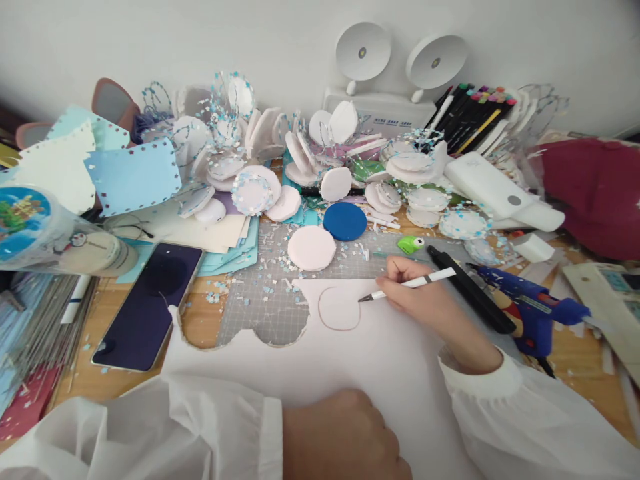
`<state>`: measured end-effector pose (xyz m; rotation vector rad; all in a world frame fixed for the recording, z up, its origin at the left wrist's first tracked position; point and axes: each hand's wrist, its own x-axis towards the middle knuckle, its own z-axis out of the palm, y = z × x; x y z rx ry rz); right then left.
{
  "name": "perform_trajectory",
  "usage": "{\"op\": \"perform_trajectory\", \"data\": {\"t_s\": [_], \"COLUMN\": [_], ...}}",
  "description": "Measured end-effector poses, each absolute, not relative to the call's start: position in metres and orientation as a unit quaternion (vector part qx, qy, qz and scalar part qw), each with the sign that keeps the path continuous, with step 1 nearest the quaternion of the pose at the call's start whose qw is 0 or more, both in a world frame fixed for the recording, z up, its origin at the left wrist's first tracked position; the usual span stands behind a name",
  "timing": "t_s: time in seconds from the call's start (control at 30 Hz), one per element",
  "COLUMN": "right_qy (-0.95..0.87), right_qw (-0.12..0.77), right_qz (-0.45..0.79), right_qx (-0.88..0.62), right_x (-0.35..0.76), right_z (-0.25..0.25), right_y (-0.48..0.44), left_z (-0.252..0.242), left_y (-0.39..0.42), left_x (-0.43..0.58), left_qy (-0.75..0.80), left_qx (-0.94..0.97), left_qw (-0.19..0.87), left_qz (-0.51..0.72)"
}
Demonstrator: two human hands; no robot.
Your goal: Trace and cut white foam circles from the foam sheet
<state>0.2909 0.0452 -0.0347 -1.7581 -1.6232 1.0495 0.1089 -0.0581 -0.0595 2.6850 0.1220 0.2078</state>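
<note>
My right hand point(407, 287) grips a white marker pen point(425, 277), its dark tip at the right side of a rounded outline drawn on a large white sheet point(280, 373). The outline has a gap along its upper right. Curved bites are cut from the sheet's upper left edge. My left hand point(345, 437) rests low on the sheet, knuckles up; its fingertips are hidden. Beyond the sheet lie a round white disc point(311, 248) and a blue disc point(345, 221) on the grey cutting mat point(240, 310).
Many white discs, some trimmed with blue strands, crowd the back. At left are a phone point(150, 307) and a clear cup point(95, 247) lying over. On the right sit a blue glue gun point(535, 300), a black tool point(470, 290) and a green punch point(411, 245).
</note>
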Motion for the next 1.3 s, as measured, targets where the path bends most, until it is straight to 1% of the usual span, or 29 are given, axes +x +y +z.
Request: {"op": "perform_trajectory", "data": {"t_s": [0.13, 0.4, 0.77, 1.3], "right_qy": [-0.593, -0.586, -0.571, -0.549], "right_qw": [0.275, 0.295, 0.32, 0.336], "right_qz": [0.394, 0.382, 0.377, 0.364], "right_qx": [-0.646, -0.651, -0.655, -0.673], "right_x": [0.289, 0.286, 0.279, 0.265], "right_z": [-0.035, -0.037, -0.036, -0.035], "right_y": [0.044, 0.045, 0.043, 0.04], "left_z": [-0.058, -0.055, -0.058, -0.057], "left_y": [-0.057, -0.057, -0.057, -0.056], "left_x": [0.109, 0.11, 0.108, 0.108], "left_qy": [0.042, 0.042, 0.037, 0.037], "left_qx": [0.972, 0.973, 0.973, 0.976], "left_qw": [0.216, 0.224, 0.211, 0.195], "left_qz": [0.081, 0.044, 0.082, 0.088]}}
